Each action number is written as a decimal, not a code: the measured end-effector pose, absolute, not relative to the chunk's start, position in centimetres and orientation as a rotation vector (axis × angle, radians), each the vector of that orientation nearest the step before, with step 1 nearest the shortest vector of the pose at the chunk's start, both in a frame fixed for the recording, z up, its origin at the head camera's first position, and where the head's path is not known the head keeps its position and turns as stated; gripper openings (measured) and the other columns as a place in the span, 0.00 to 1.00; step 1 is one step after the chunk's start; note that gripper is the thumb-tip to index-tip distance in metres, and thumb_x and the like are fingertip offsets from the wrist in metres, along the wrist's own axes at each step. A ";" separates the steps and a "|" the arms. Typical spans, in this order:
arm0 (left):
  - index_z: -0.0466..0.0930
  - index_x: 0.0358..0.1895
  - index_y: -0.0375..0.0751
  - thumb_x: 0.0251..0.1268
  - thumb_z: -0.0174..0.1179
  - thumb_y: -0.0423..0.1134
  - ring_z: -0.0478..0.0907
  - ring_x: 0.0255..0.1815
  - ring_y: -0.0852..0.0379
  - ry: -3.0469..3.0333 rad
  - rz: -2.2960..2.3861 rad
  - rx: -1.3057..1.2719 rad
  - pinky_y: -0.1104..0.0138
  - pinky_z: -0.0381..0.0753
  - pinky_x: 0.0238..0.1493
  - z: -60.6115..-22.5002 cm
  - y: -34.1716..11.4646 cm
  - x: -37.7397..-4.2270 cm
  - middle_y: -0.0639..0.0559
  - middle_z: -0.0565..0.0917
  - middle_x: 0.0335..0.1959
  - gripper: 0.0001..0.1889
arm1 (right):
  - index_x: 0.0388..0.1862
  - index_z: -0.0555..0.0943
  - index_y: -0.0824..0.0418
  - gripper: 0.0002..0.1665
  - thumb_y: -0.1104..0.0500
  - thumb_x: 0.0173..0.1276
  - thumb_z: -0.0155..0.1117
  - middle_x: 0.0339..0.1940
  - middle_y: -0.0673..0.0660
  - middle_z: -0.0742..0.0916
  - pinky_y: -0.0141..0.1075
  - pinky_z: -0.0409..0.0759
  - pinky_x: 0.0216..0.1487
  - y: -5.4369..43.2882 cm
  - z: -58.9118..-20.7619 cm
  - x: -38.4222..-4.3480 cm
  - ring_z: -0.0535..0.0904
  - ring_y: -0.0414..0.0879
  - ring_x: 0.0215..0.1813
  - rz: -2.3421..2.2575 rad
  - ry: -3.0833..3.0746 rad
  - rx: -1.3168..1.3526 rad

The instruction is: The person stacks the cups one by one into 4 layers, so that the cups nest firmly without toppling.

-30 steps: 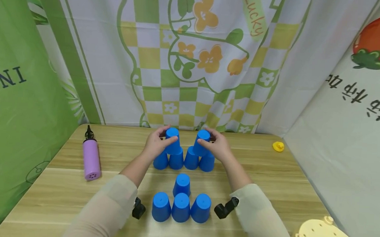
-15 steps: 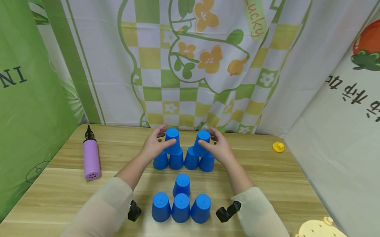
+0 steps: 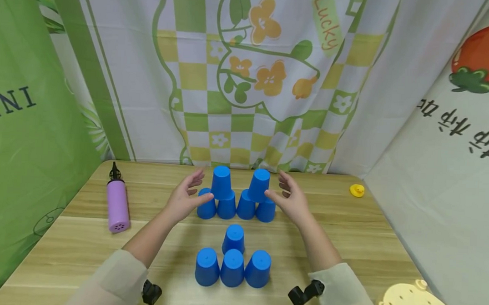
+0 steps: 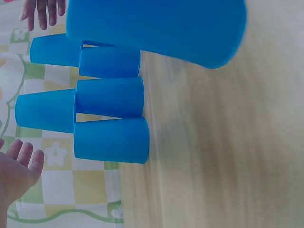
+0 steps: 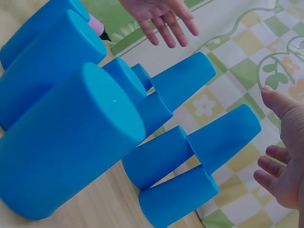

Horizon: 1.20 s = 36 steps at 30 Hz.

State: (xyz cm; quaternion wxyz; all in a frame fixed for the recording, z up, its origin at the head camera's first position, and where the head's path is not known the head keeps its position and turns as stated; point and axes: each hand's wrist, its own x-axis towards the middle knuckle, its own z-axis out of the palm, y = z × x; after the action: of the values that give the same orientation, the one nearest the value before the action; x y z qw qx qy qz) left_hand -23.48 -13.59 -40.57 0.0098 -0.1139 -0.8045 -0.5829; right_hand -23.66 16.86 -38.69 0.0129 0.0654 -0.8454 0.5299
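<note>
Two upside-down blue cups, an upper left cup and an upper right cup, each rest across a pair of blue cups at the back of the table. My left hand is spread just left of the upper left cup, holding nothing; the left wrist view shows a gap between hand and cups. To the right of the upper right cup, my right hand has its fingers loosely extended, its thumb near that cup. The right wrist view shows the hand apart from the cups.
Nearer the front stand a row of three blue cups and one cup behind its middle. A purple pump lies on the left. At right are a yellow duck and a cream spotted object.
Both hands have let go of the upper cups and moved outward, the left hand leftward and the right hand rightward. The cups stay balanced on the pairs below.
</note>
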 end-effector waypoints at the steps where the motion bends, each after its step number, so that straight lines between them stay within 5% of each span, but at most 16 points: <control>1: 0.56 0.76 0.40 0.63 0.66 0.38 0.62 0.74 0.39 -2.516 -1.819 -0.364 0.44 0.64 0.72 -40.8 -13.8 -23.1 0.39 0.65 0.74 0.40 | 0.78 0.56 0.60 0.45 0.54 0.68 0.67 0.75 0.64 0.67 0.54 0.65 0.74 17.0 -38.9 -23.4 0.64 0.61 0.75 1.652 -2.632 0.204; 22: 0.62 0.72 0.35 0.62 0.68 0.42 0.68 0.67 0.32 -2.640 -1.885 -0.676 0.42 0.70 0.66 -45.0 -14.8 -15.7 0.33 0.72 0.67 0.38 | 0.73 0.65 0.61 0.41 0.54 0.65 0.70 0.70 0.64 0.74 0.54 0.71 0.69 17.7 -42.3 -16.5 0.71 0.61 0.70 1.540 -2.811 0.538; 36: 0.73 0.63 0.33 0.58 0.71 0.42 0.74 0.60 0.41 -2.754 -1.883 -0.762 0.56 0.75 0.60 -46.4 -14.4 -14.0 0.34 0.75 0.63 0.31 | 0.64 0.75 0.60 0.35 0.48 0.60 0.73 0.62 0.64 0.80 0.59 0.75 0.62 17.9 -43.6 -14.9 0.76 0.62 0.62 1.492 -2.998 0.791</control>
State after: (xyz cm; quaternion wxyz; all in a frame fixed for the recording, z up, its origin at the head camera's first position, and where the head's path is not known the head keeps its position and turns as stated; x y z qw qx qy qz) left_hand -14.02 -14.39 -46.42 -0.1398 -0.2205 -0.7969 -0.5448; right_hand -14.95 17.86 -43.64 -0.1490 0.2274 -0.8615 0.4288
